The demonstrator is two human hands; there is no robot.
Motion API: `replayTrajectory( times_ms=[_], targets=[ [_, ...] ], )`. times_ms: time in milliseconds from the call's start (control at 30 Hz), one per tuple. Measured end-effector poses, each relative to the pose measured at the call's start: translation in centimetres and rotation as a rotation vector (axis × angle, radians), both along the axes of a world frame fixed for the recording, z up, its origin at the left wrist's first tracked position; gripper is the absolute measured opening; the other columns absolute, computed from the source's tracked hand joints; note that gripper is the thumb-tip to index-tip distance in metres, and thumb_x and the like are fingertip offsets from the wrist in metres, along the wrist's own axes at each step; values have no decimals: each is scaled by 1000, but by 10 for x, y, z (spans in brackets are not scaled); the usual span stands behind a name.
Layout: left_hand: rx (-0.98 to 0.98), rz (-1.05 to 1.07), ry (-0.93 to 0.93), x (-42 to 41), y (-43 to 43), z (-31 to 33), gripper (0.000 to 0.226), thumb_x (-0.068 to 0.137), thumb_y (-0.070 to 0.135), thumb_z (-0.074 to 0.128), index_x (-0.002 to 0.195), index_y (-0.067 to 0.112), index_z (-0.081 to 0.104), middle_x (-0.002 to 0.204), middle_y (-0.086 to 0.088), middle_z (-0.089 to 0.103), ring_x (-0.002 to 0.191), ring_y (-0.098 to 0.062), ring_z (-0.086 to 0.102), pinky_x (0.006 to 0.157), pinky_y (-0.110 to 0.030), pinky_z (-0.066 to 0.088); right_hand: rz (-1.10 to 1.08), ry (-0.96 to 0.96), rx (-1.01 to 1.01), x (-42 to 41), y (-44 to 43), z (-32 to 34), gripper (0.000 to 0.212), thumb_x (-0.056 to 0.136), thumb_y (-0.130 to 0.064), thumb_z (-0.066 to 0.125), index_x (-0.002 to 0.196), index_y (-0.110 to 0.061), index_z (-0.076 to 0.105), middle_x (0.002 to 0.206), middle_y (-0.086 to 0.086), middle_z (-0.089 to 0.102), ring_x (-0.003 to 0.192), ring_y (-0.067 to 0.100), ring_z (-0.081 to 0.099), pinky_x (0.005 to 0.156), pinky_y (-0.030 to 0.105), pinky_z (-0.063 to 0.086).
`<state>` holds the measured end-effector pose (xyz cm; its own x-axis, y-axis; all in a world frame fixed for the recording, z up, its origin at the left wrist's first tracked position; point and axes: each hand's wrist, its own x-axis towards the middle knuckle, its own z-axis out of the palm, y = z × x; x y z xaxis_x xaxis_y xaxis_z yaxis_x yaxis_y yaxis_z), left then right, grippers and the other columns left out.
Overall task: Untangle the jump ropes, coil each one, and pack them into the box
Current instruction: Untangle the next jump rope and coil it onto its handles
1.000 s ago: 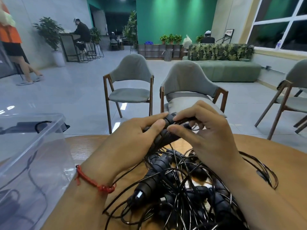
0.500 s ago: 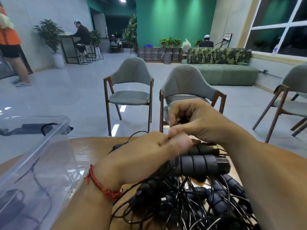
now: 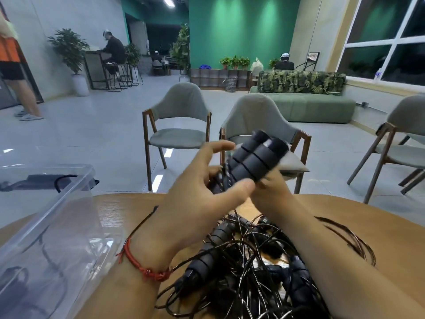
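A tangled heap of black jump ropes (image 3: 239,270) lies on the round wooden table (image 3: 115,212) under my forearms. My right hand (image 3: 272,192) grips two black ribbed handles (image 3: 255,157) side by side, lifted above the table's far edge and tilted up to the right. My left hand (image 3: 202,192) sits against their lower end, with index finger and thumb stretched out and the thumb touching the handles; dark cord (image 3: 218,178) shows between them. The clear plastic box (image 3: 69,194) stands at the left, with dark rope visible through its wall.
A loose loop of cord (image 3: 345,238) lies on the table to the right of my right forearm. Two grey chairs (image 3: 179,134) stand just beyond the table, with another at the far right. A person stands at the far left.
The paired handles have risen from lying flat over the heap to a tilted, lifted position. My left hand has opened up, its index finger and thumb now stretched out.
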<state>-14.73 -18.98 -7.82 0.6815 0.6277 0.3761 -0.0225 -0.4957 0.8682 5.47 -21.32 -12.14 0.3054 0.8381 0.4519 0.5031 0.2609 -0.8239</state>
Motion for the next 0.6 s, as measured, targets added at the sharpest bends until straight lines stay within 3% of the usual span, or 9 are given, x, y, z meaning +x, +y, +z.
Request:
replayTrajectory(
  times_ms=[33, 100, 133, 200, 333, 433, 600],
  targets=[
    [4, 62, -53, 0, 2, 0, 46, 93, 45, 75, 134, 44, 54, 85, 9, 72, 69, -8, 68, 64, -24, 53, 33, -11, 5, -5, -1, 0, 29, 101, -22, 62, 77, -37, 65, 70, -19, 68, 67, 3, 62, 68, 26, 51],
    [56, 216, -77, -1, 7, -1, 33, 95, 52, 72, 124, 41, 58, 82, 8, 69, 67, -9, 66, 60, -25, 54, 127, -48, -18, -18, -5, 4, 22, 101, -46, 55, 87, -35, 69, 74, 2, 63, 70, 27, 58, 66, 39, 49],
    [79, 282, -71, -1, 9, -2, 30, 95, 54, 70, 119, 41, 58, 85, 10, 69, 70, -9, 67, 60, -21, 54, 165, -103, -44, -19, -6, 7, 26, 102, -55, 53, 93, -34, 67, 77, 6, 61, 73, 31, 57, 67, 44, 50],
    [67, 362, -70, -3, 13, -4, 26, 94, 55, 66, 112, 40, 55, 88, 18, 68, 75, -5, 67, 58, -16, 50, 155, -279, -117, -22, -9, 12, 32, 105, -62, 49, 107, -34, 65, 80, 0, 63, 74, 24, 60, 69, 52, 54],
    [-2, 398, -83, -3, 23, -11, 14, 104, 49, 50, 107, 36, 54, 89, 26, 65, 72, -1, 63, 56, -20, 47, 26, -577, -192, -24, -19, 22, 29, 109, -55, 49, 122, -36, 66, 96, -15, 72, 90, 8, 67, 82, 41, 57],
    [-34, 388, -142, 1, 24, -14, 20, 96, 45, 41, 105, 32, 55, 86, 25, 65, 71, -2, 60, 56, -25, 49, -32, -557, -182, -33, -30, 26, 27, 110, -53, 48, 114, -35, 68, 90, -13, 72, 86, 8, 66, 78, 38, 56],
    [-56, 398, -190, 2, 17, -15, 21, 94, 36, 36, 102, 27, 53, 85, 22, 64, 70, -1, 59, 52, -22, 51, -63, -454, -112, -52, -43, 29, 29, 110, -48, 51, 88, -31, 63, 69, -9, 62, 69, 12, 59, 60, 30, 39]
  ],
)
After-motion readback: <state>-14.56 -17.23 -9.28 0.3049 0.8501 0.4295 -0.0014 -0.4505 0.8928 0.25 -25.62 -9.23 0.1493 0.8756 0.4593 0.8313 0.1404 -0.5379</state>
